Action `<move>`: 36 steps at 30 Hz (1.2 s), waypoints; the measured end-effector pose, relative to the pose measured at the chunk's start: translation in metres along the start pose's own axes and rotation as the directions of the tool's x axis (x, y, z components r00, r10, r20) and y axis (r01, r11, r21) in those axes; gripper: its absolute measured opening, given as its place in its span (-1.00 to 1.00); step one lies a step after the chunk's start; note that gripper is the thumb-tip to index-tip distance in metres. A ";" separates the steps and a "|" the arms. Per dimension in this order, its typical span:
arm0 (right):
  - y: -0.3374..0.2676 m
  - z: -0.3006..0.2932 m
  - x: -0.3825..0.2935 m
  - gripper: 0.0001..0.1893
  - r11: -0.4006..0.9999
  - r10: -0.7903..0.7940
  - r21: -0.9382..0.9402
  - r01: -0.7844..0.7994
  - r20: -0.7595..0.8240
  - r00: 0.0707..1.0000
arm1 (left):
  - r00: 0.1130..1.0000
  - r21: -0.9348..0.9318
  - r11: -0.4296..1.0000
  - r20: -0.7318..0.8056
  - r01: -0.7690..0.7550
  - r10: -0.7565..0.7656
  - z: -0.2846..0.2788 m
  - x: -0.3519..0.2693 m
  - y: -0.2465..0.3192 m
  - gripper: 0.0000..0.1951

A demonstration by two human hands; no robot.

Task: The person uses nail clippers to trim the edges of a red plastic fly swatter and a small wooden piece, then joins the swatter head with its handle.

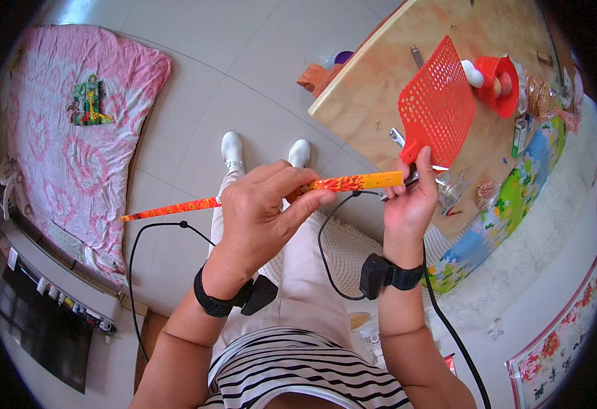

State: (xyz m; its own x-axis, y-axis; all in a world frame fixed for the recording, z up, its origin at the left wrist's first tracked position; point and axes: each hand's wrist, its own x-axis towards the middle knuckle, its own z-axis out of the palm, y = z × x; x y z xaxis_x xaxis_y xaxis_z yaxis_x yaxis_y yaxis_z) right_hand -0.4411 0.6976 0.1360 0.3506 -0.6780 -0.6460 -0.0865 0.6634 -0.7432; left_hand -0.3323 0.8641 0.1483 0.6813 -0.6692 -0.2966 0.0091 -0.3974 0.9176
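Note:
My left hand grips a long, thin stick printed in red, orange and yellow. One end points down and left past my legs; the other reaches the fingers of my right hand. My right hand pinches the short neck of a red plastic fly swatter head, a perforated panel tilted upward over the table. Whether stick and neck are joined cannot be told. Metal bars show beside and behind my right fingers, partly hidden. Black straps with small boxes circle both wrists, with cables attached.
The marbled table holds a red bowl, white eggs, a metal tool and bagged food. A flowered cloth lies along its side. Left are a pink-covered bed and a television.

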 end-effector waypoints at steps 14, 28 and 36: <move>0.005 0.000 0.001 -0.75 1.000 -0.022 -0.019 0.021 -0.048 0.999 | 0.999 -0.094 0.995 -0.025 0.023 -0.026 -0.002 -0.004 -0.005 -0.80; 0.062 -0.048 0.111 -0.79 0.836 -0.105 -0.544 0.069 -0.036 0.994 | 0.805 -0.558 0.581 0.430 0.593 -0.409 -0.011 0.003 -0.006 -0.54; 0.023 -0.036 0.009 -0.63 0.882 0.134 -0.462 -0.089 0.065 0.989 | 0.788 -0.527 0.587 0.452 0.614 -0.418 -0.005 0.004 -0.024 -0.53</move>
State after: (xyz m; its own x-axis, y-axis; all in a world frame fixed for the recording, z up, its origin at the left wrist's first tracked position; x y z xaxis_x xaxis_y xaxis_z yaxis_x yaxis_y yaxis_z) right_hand -0.4732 0.6956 0.1068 0.3955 -0.5609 -0.7273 -0.5388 0.4995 -0.6783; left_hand -0.3265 0.8743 0.1266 0.2019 -0.6451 -0.7369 0.8095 -0.3136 0.4963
